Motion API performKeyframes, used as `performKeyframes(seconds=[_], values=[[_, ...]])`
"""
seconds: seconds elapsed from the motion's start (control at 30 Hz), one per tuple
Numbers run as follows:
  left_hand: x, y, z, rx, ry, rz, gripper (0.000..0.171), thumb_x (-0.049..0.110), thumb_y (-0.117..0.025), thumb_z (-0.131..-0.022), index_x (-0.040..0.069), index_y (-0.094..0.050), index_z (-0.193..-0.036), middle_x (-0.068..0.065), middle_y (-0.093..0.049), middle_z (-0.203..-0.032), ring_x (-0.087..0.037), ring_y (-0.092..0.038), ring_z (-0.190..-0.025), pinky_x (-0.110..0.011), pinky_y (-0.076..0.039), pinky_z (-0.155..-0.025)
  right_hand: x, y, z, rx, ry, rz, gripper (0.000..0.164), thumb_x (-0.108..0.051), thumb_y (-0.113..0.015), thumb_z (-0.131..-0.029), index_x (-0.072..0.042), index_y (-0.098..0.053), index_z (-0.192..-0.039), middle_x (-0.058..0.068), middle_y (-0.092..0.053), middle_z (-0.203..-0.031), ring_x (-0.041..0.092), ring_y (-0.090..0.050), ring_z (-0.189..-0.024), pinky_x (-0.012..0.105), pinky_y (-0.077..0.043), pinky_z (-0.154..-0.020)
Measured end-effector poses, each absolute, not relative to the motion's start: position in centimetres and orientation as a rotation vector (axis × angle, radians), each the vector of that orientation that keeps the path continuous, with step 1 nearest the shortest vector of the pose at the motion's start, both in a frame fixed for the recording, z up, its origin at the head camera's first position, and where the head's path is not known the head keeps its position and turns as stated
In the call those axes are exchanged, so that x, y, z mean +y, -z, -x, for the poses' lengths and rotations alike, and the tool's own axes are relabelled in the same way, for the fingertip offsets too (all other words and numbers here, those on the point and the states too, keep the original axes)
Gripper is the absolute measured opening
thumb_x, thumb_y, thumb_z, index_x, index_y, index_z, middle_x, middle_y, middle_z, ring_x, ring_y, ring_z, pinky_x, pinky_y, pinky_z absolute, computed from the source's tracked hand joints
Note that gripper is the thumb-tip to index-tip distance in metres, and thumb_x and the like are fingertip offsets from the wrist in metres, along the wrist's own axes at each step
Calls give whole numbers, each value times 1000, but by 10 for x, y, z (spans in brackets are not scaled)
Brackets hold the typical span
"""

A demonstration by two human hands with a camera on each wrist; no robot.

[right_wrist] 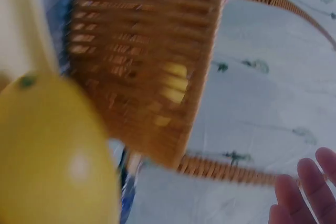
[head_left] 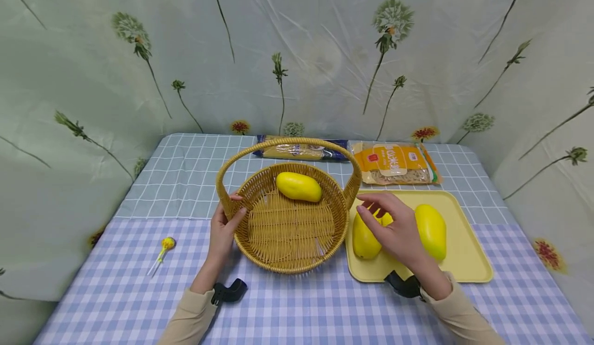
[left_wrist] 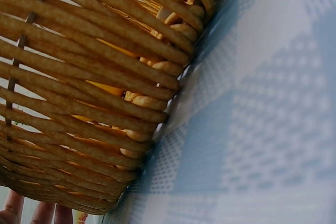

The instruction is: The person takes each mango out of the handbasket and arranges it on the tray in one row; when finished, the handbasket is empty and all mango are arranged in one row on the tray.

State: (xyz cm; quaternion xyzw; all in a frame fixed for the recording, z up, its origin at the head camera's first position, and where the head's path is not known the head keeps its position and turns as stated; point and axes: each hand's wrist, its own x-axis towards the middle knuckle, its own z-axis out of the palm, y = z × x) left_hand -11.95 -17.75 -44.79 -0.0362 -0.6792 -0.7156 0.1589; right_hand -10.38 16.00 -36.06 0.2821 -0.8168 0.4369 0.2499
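A round woven basket (head_left: 292, 231) with a tall arched handle stands mid-table, and one yellow mango (head_left: 299, 187) lies inside at the back. My left hand (head_left: 224, 231) grips the basket's left rim beside the handle base, thumb over the edge; in the left wrist view its fingertips (left_wrist: 43, 214) show past the weave. My right hand (head_left: 394, 224) hovers over the yellow tray (head_left: 464, 252), just right of the basket, fingers loosely bent and holding nothing. Under and beside it on the tray are a mango (head_left: 364, 239) and another mango (head_left: 432, 231); the hand partly covers them.
Behind the basket lies a blue-and-clear pasta packet (head_left: 297, 151). An orange food bag (head_left: 396, 164) sits behind the tray. To the left, a yellow lollipop (head_left: 167, 243) lies on the checked cloth (head_left: 287, 314). A floral curtain (head_left: 325, 51) hangs at the back.
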Motion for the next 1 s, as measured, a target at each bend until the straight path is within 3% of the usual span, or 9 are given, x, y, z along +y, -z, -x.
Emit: performKeyframes(seconds=[0.3,0.47,0.6,0.8,1.0], values=[[-181,459,123,-1917,2010,138,27,-7,-56,-91,-11,-49,-116,-21,-44,-138,-25,-39,-129,-24,-32,-101,125,368,121,-2236,-1271,-936,26,0,-70,-82,-10,-69,-106,-3,-67,-94,11,-59,-77,30,-52,-60],[-181,456,122,-1916,2002,144,26,-7,-56,-91,-11,-50,-116,-20,-45,-138,-25,-39,-129,-23,-32,-101,105,356,126,-2350,-1206,-903,15,-21,-66,-91,-17,-71,-104,-8,-68,-99,4,-58,-75,28,-51,-61],[-181,456,122,-1913,2009,147,26,-6,-56,-92,-11,-50,-116,-20,-44,-139,-27,-38,-130,-23,-32,-101,91,347,131,-2513,-1099,-819,23,-37,-59,-94,-20,-72,-103,-12,-67,-99,1,-56,-70,25,-48,-58],[-180,456,123,-1907,2019,142,26,-7,-56,-91,-12,-48,-116,-20,-44,-139,-28,-38,-130,-23,-32,-101,75,337,143,-2716,-1006,-731,34,-46,-55,-94,-21,-70,-110,-7,-66,-106,11,-61,-81,28,-46,-60],[-180,457,123,-1909,2020,139,26,-7,-56,-91,-11,-48,-115,-21,-44,-139,-29,-38,-130,-23,-33,-101,66,333,157,-2831,-949,-681,34,-46,-61,-90,-23,-68,-113,-4,-65,-110,18,-62,-88,29,-47,-59]])
